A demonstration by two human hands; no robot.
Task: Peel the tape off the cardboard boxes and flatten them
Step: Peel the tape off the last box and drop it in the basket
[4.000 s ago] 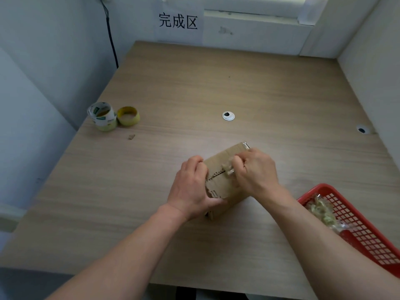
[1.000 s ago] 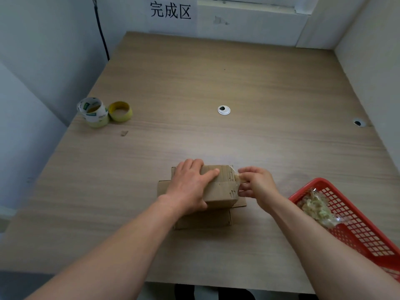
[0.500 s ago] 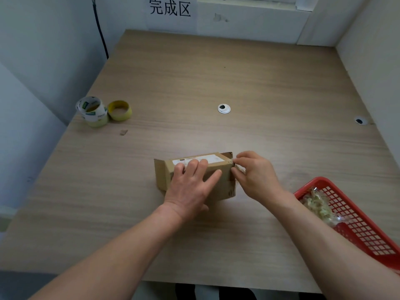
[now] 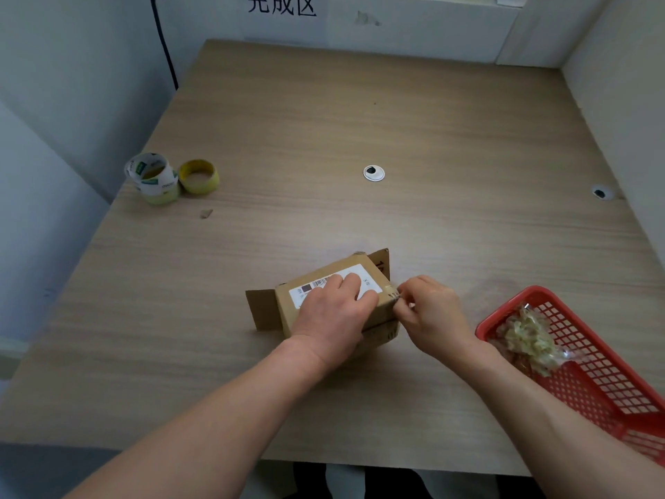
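Lower centre of frame: left hand (image 4: 333,313) presses flat on the cardboard box (image 4: 334,300); right hand (image 4: 430,315) pinches tape (image 4: 393,292) at its corner; best peeled slowly.

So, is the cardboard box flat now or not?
Not flat. The box has its full shape under the left hand; flaps stand open at both ends.

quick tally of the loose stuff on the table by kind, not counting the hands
brown cardboard box: 1
white-labelled tape roll (may be a stack) and yellow tape roll: 2
red plastic mesh basket: 1
clump of crumpled tape in it: 1
small brown scrap: 1
total: 6
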